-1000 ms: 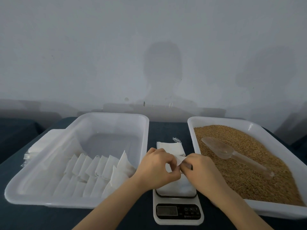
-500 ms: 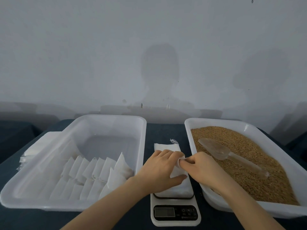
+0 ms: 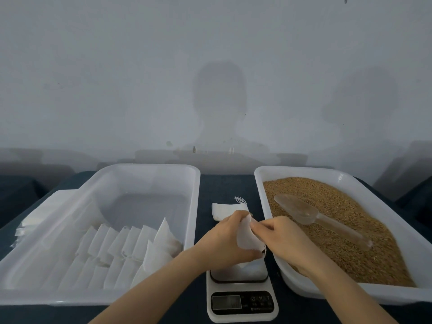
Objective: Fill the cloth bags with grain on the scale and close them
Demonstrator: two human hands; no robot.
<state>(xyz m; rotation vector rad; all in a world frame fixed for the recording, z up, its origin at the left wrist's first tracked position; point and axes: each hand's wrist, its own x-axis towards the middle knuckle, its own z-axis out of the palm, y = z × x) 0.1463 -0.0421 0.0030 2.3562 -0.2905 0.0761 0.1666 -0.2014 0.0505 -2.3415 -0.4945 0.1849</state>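
A small white cloth bag (image 3: 247, 237) stands on the white kitchen scale (image 3: 242, 298). My left hand (image 3: 225, 239) grips the bag's left side, thumb low on its front. At the bag's top my right hand (image 3: 280, 237) pinches the cloth. Behind them lies a flat pile of empty bags (image 3: 225, 210) with loose strings. The right tray (image 3: 397, 239) holds brown grain (image 3: 339, 220), and a clear plastic scoop (image 3: 311, 216) lies on it.
The left white tray (image 3: 149, 169) holds several filled, closed bags (image 3: 131, 249) in rows at its front. A stack of white cloth (image 3: 44, 211) lies left of that tray. A grey wall stands close behind the dark table.
The bag has been raised from lying flat on the scale to standing between my hands. Both hands shifted a little right with it.
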